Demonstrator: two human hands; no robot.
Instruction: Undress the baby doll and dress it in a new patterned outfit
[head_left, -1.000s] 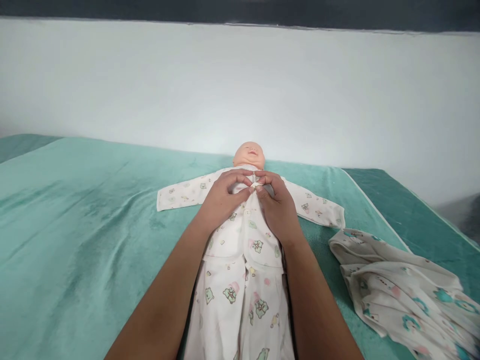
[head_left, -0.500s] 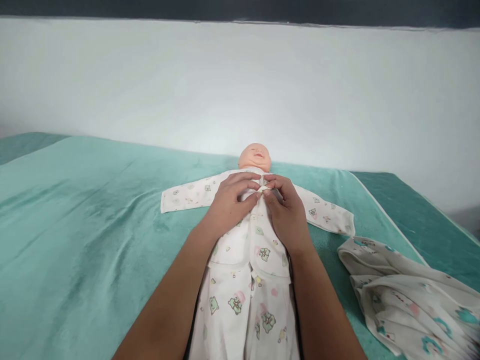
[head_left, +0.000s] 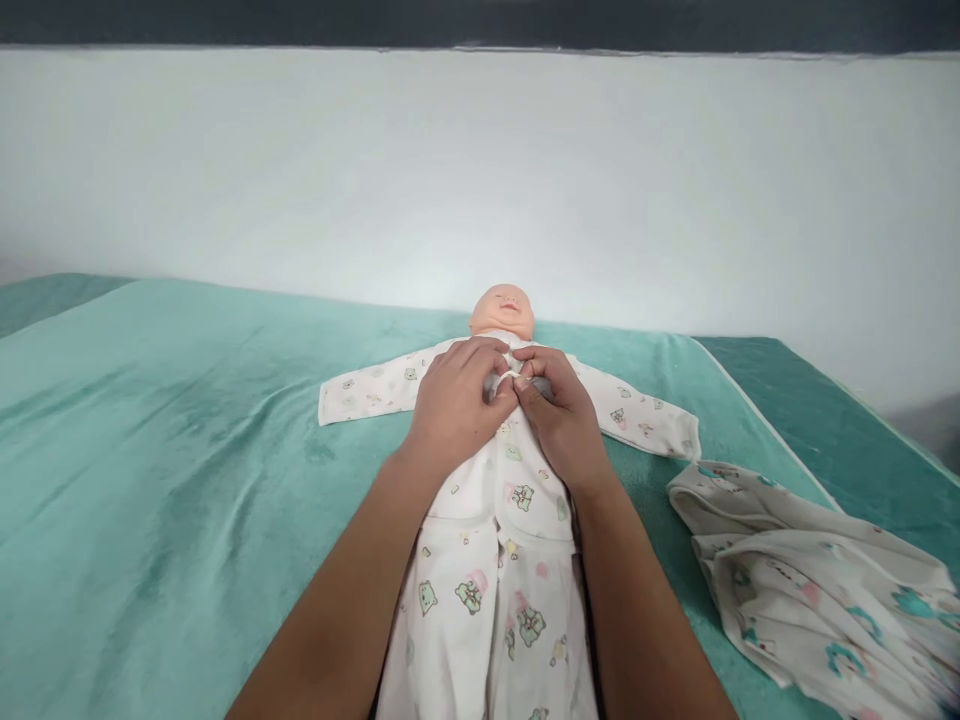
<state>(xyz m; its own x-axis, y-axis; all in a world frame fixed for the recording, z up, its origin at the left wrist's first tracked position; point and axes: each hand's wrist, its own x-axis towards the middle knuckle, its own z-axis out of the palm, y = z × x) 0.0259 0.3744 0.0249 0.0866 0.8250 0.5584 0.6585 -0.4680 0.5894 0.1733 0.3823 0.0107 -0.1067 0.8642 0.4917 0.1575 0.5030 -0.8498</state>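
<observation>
I see a pale wall, a dark band above the wall, and green covers below it.

No text, label, brand, number or sign can be read anywhere in the frame. On the crumpled printed cloth at the lower right, a few small dark and reddish marks stand among the printed figures; they are too small and blurred to tell whether they are lettering.
</observation>
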